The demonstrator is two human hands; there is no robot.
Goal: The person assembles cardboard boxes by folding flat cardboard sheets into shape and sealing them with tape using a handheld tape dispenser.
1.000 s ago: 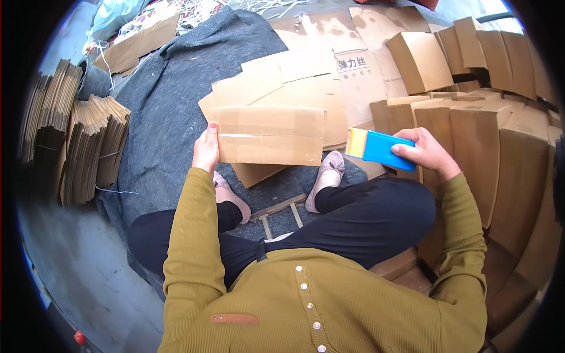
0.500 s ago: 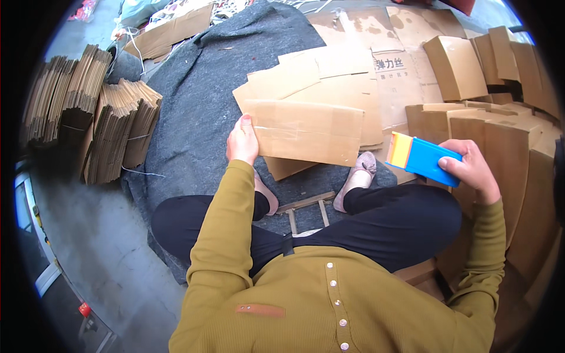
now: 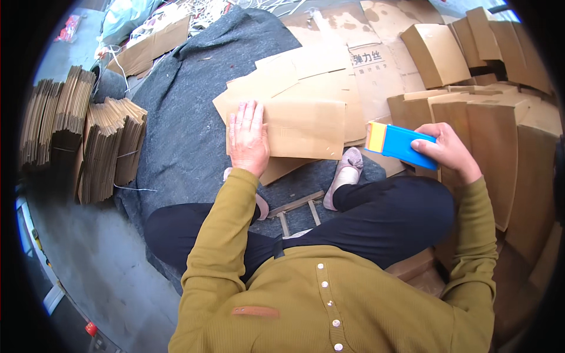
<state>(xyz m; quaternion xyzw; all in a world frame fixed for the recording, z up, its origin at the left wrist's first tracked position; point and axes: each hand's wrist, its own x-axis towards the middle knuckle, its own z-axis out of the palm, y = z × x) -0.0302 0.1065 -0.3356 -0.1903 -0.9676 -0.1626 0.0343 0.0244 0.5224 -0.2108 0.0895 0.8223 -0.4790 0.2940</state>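
My left hand point(image 3: 248, 136) lies flat on the left end of a folded brown cardboard carton point(image 3: 306, 126), fingers stretched out and pointing away from me. This carton rests on top of several other flat cardboard pieces point(image 3: 318, 65), fanned out beneath and behind it. In my right hand point(image 3: 450, 150) is a flat, blue block-shaped tool point(image 3: 406, 146) with an orange-yellow end facing left. The thumb presses on its near face, and the other fingers are hidden behind it. The tool is held in the air, to the right of the carton and apart from it.
Bundled stacks of flat cardboard point(image 3: 109, 150) stand at the left. Brown cartons point(image 3: 482, 135) are piled along the right. A dark grey cloth point(image 3: 170, 112) covers the floor under the cardboard. My feet and a small wooden frame point(image 3: 297, 205) are just below the carton.
My left hand has gone from gripping the carton's left edge to lying flat on its top. The carton now lies lower on the pile. My right hand still holds the blue tool.
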